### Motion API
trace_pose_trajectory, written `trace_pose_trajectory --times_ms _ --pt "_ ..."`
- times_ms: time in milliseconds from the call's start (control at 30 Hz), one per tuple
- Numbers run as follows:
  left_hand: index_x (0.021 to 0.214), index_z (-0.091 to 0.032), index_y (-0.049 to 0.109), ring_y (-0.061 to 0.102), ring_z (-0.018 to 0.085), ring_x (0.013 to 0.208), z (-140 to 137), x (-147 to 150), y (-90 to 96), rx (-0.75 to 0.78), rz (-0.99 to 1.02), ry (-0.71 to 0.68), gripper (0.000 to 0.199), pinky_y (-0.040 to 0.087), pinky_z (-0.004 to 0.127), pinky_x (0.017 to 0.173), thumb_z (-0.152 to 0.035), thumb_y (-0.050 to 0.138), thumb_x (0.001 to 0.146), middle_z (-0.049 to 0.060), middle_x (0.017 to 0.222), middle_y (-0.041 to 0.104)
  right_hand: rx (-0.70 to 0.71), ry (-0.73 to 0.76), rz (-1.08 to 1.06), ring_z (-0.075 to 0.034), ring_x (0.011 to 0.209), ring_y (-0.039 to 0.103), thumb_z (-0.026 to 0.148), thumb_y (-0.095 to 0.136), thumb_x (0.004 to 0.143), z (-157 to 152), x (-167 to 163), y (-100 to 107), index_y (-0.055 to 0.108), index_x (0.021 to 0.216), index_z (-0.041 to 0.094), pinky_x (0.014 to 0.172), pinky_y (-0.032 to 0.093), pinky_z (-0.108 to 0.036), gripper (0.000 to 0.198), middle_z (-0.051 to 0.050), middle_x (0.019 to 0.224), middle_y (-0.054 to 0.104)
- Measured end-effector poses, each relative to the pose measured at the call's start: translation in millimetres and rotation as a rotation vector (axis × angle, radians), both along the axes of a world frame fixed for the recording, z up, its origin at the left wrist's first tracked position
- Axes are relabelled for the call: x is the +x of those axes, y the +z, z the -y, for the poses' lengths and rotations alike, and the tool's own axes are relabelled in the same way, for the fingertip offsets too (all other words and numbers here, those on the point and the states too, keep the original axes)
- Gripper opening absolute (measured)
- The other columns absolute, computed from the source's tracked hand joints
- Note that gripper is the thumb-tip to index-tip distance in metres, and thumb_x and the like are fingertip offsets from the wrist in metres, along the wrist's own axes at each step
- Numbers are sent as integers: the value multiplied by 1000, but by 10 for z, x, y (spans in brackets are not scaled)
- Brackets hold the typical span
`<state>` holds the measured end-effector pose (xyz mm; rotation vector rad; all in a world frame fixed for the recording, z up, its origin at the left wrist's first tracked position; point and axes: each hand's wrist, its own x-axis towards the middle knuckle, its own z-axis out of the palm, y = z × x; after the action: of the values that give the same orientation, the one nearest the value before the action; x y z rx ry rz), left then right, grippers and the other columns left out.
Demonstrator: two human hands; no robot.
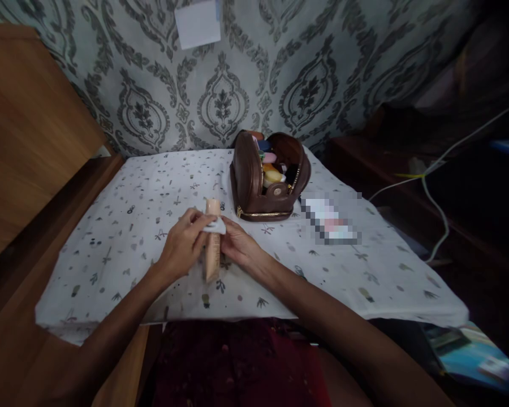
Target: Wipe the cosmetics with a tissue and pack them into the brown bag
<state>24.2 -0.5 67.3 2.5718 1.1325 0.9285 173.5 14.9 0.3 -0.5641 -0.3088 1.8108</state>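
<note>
A beige cosmetic tube (212, 257) stands nearly upright between my hands, its cap end up, above the patterned cloth. My right hand (240, 244) grips it from the right, the fingers partly hidden behind the tube. With closed fingers, my left hand (185, 240) presses a small white wipe (214, 225) against the tube just below the cap. Beyond my hands a brown toiletry bag (254, 198) sits unzipped, with several cosmetics showing inside.
A white cloth (123, 215) with small plant prints covers the table. Right of the bag lies a blurred-out phone-like object (328, 220). A wooden panel (34, 130) rises on the left, and a patterned wall stands behind. A pale cable (441, 209) hangs at the right.
</note>
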Motion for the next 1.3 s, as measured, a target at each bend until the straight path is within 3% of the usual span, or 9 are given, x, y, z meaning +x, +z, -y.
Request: trace_pose_trajectory --times_ms 133,367,433,567,700,800,900,1067,1300 --pt "117 -23 66 59 22 103 283 -119 -44 -40 -163 -123 36 55 35 86 -9 45 91 8 110 58 7 36 16 -15 71 66 16 80 74 -3 56 13 63 80 18 71 56 -28 18 -1 76 72" --pt "111 -24 69 54 27 123 540 -372 -268 -206 -144 -86 38 53 40 97 -4 51 84 12 135 50 -2 -111 9 -11 69 62 11 76 76 -20 66 94 61 92 25 67 53 -23 26 7 77 69" --pt "112 -24 69 58 24 119 505 -396 -343 -321 -88 -80 37 53 37 96 -6 51 85 10 132 54 4 -135 21 -11 68 61 15 78 75 -22 66 113 61 90 26 65 51 -22 26 8 76 67" --pt "102 -22 73 63 20 101 390 -399 -402 -527 55 -20 29 52 31 90 -10 55 83 6 105 64 74 -140 88 -11 69 59 29 88 66 -15 95 127 60 90 27 67 50 -23 37 9 76 65" --pt "97 -22 74 64 20 98 345 -396 -384 -622 147 -13 22 51 31 88 -17 58 83 6 100 65 136 -127 182 -12 72 58 38 92 56 -19 153 163 62 90 26 70 49 -24 47 8 76 65" --pt "99 -22 73 63 23 108 345 -376 -354 -575 176 2 21 51 33 93 -21 57 85 7 105 67 158 -173 296 -11 73 56 38 91 56 -17 188 226 64 88 24 68 45 -22 44 7 76 64" --pt "108 -21 71 60 25 121 317 -308 -288 -421 204 26 26 49 37 101 -22 55 89 9 117 68 197 -212 401 -12 75 56 37 89 58 1 191 311 66 90 24 67 43 -22 42 6 79 64" --pt "123 -23 67 53 25 135 236 -104 -150 -185 167 41 34 44 45 112 -20 49 94 8 131 67 267 -119 500 -12 72 54 36 87 59 -12 153 439 67 106 24 66 41 -24 52 6 78 61" --pt "123 -24 66 49 28 140 344 -4 -181 -145 -2 -3 36 49 49 108 -15 50 93 11 154 46 258 -85 647 -9 60 50 43 87 54 -98 216 439 57 87 21 55 36 -22 51 8 68 56"
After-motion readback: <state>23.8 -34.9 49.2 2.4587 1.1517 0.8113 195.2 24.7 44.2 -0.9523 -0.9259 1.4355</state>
